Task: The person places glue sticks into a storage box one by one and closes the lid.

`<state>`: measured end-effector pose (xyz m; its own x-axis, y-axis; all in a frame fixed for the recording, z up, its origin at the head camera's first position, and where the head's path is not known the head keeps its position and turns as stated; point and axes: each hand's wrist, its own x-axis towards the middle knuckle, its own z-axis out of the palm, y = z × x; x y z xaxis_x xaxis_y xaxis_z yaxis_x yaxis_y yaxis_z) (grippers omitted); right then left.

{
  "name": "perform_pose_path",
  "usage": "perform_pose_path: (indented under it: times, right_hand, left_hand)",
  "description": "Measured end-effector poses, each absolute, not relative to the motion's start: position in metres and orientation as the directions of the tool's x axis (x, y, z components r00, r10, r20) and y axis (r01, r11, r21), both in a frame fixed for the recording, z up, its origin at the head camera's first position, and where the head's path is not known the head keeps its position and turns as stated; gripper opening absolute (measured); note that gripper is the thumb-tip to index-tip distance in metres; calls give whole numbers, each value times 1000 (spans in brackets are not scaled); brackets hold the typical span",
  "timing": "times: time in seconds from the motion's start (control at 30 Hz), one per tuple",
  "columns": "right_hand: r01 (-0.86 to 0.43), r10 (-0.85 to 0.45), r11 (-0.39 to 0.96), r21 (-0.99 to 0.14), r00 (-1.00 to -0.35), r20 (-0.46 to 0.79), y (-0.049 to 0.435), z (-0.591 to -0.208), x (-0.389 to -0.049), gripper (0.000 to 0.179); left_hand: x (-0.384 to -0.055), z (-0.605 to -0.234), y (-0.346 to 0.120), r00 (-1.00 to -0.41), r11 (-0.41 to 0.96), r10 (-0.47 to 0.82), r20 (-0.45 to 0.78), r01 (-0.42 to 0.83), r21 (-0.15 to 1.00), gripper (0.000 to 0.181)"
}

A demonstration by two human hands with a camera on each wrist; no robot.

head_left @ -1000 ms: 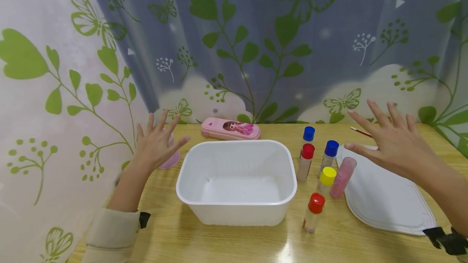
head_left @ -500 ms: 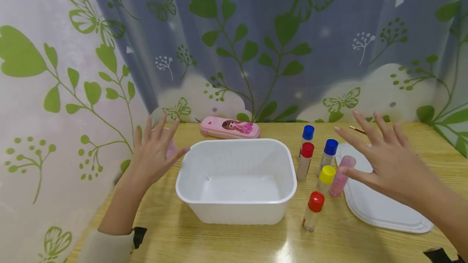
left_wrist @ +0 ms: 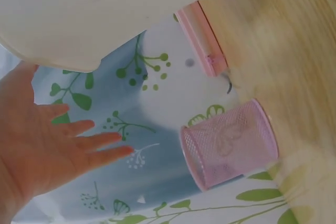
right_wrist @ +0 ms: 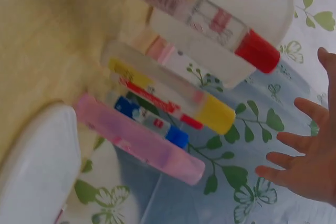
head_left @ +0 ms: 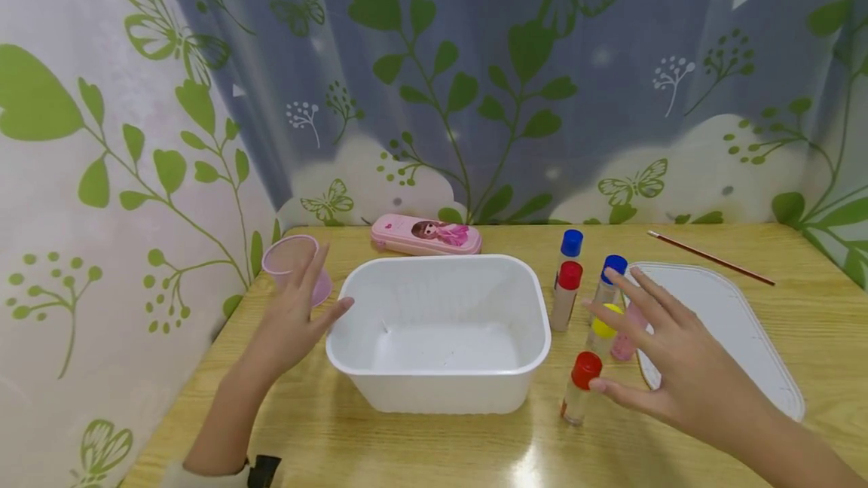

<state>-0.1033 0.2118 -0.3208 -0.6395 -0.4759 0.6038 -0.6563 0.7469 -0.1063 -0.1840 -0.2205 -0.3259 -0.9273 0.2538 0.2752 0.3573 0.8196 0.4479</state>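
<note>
A white plastic tub [head_left: 437, 391] stands in the middle of the wooden table. My left hand [head_left: 288, 333], fingers spread, hovers at its left rim, in front of a pink mesh pen holder [head_left: 322, 289]. My right hand [head_left: 692, 379] reaches over the upright bottles, holding nothing. Its thumb tip appears close to the front red-capped bottle [head_left: 578, 390]; contact is unclear. Behind that stand a yellow-capped bottle [right_wrist: 168, 85], partly hidden in the head view, another red-capped bottle [head_left: 566, 300], two blue-capped bottles [head_left: 572, 245] and a pink tube [right_wrist: 136, 139].
A white lid-like tray [head_left: 735, 322] lies right of the bottles, partly under my right hand's outline. Beyond it is a dark red pencil [head_left: 712, 257]. A pink pencil case [head_left: 403, 233] lies behind the tub, before a leaf-patterned curtain [head_left: 441, 59].
My right hand has moved left and down, from above the tray to over the bottles. My left hand has lowered slightly toward the tub's left rim, uncovering more of the pen holder.
</note>
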Motion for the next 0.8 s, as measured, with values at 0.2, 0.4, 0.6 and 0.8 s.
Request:
perform_pose_path:
  times: [0.2,0.4,0.6,0.8]
  right_hand:
    - [-695,-434,699,-170,-601,671,201,-337,-97,59]
    - [-708,-392,632,-315,-643,658,198,-348,-93,45]
    - [-709,-351,561,-427,-671,654,195,-362,-93,56]
    - [-666,-315,531,-525,-730,607,194,-362,-93,50]
  left_hand:
    - [-186,-335,-225,-937,583,289,197,336,740,75]
    - [-191,-342,-229,-932,414,321,171,300,859,57]
    - [-195,-342,-231,-924,342,360,132,262,902,53]
    - [-202,-336,-233,-915,334,396,80,224,916,51]
